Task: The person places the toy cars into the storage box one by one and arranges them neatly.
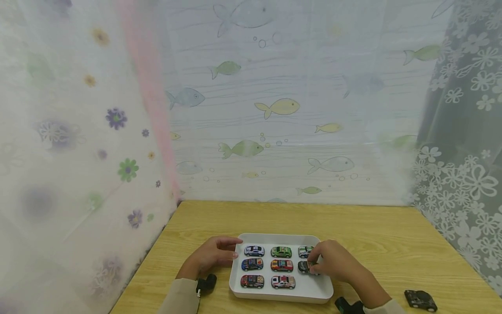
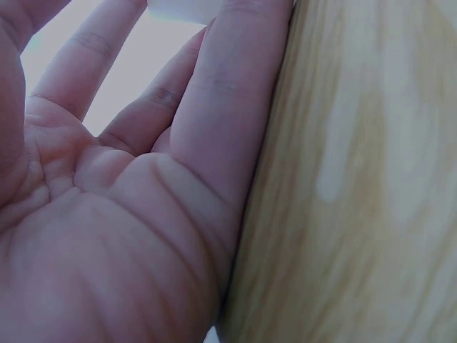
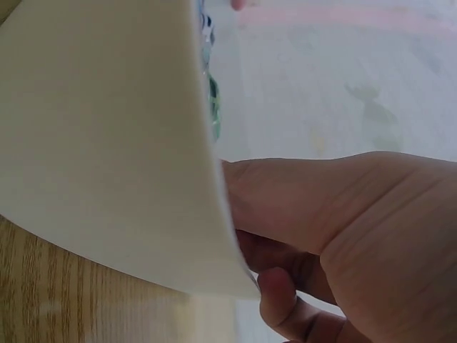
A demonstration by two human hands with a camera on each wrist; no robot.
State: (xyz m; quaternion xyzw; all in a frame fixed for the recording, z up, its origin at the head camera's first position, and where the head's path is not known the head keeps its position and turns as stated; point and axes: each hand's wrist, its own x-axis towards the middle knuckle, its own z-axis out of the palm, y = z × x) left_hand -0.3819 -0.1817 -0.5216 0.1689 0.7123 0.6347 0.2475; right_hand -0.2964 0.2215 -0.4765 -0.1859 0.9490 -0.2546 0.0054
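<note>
A white tray [image 1: 318,294] on the wooden table [image 1: 376,235] holds several toy cars in rows. My right hand [image 1: 327,261] reaches over the tray's right side and pinches a dark toy car [image 1: 303,267] in the middle row. My left hand [image 1: 215,256] rests on the table with straight fingers touching the tray's left rim. The left wrist view shows my left hand [image 2: 136,193] with its open palm beside the table [image 2: 364,186]. In the right wrist view the tray's wall [image 3: 100,143] fills the left, with curled fingers [image 3: 285,300] of my right hand behind it.
One more black toy car [image 1: 421,300] lies on the table at the front right, outside the tray. Patterned curtains with flowers and fish close in the table on the left, back and right. Bare wood lies behind the tray.
</note>
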